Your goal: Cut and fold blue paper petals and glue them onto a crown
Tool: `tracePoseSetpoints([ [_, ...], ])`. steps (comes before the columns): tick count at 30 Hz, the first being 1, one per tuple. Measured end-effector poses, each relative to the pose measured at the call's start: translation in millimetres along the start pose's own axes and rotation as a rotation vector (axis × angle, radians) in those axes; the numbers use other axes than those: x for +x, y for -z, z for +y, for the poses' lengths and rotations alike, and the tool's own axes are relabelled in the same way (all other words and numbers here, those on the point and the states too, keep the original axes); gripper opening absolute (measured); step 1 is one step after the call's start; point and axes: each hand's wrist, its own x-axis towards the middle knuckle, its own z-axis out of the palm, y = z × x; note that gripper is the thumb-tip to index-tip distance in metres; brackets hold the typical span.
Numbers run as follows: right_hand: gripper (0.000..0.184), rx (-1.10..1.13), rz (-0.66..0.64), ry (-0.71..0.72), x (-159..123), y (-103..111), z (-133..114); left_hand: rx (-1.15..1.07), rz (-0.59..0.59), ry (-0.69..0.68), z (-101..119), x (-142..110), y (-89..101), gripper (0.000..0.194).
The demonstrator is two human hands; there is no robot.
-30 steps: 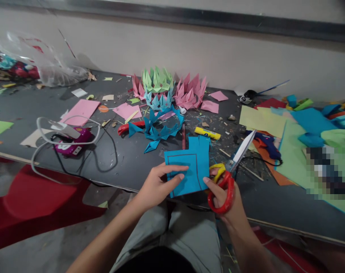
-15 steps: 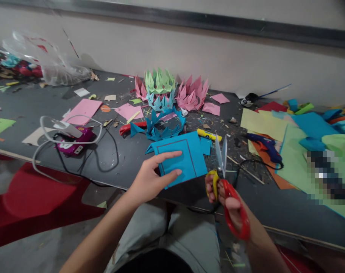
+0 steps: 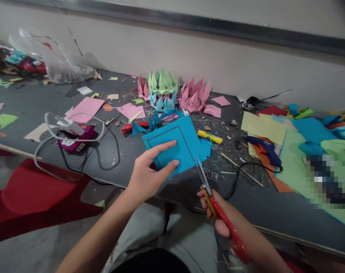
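Observation:
My left hand (image 3: pixel 151 168) grips a blue sheet of paper (image 3: pixel 182 142) marked with a dark drawn outline, thumb and forefinger lying over its face. The sheet is tilted above the table, its upper corner away from me. In my right hand (image 3: pixel 214 212) are scissors (image 3: pixel 208 189) with one yellow and one red handle, fingers through the loops. Their blades are slightly apart, with the tips at the sheet's right edge. Behind the sheet, a blue folded-paper crown (image 3: pixel 152 123) is partly hidden. A smaller blue piece (image 3: pixel 205 148) shows past the sheet's right side.
Green (image 3: pixel 162 81) and pink (image 3: pixel 195 94) paper crowns stand near the wall. A yellow glue stick (image 3: pixel 209 136), a blue glue gun (image 3: pixel 266 151) with its cord and coloured paper sheets (image 3: pixel 288 163) lie rightward. A purple power adapter (image 3: pixel 77 138) with cables sits left, among scattered scraps.
My left hand has turned the blue sheet and carried it slightly left. My right hand let go of the sheet's edge and swung the scissors round, bringing their tips to it.

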Motion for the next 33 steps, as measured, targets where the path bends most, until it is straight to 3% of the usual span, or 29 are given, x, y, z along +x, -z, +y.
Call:
tracePoseSetpoints([
  [9,0.025,-0.019,-0.038,-0.067,8.7,2.4,4.8,0.038,-0.069,-0.032,1.0,-3.1,-3.8,0.032],
  [26,0.039,-0.117,-0.002,-0.201,1.5,-5.9,-7.1,0.046,-0.061,-0.076,2.2,-2.3,-1.8,0.032],
  [33,0.041,-0.150,0.020,-0.188,2.6,-6.1,-2.9,0.022,-0.072,-0.072,-0.1,-2.9,-2.4,0.032],
])
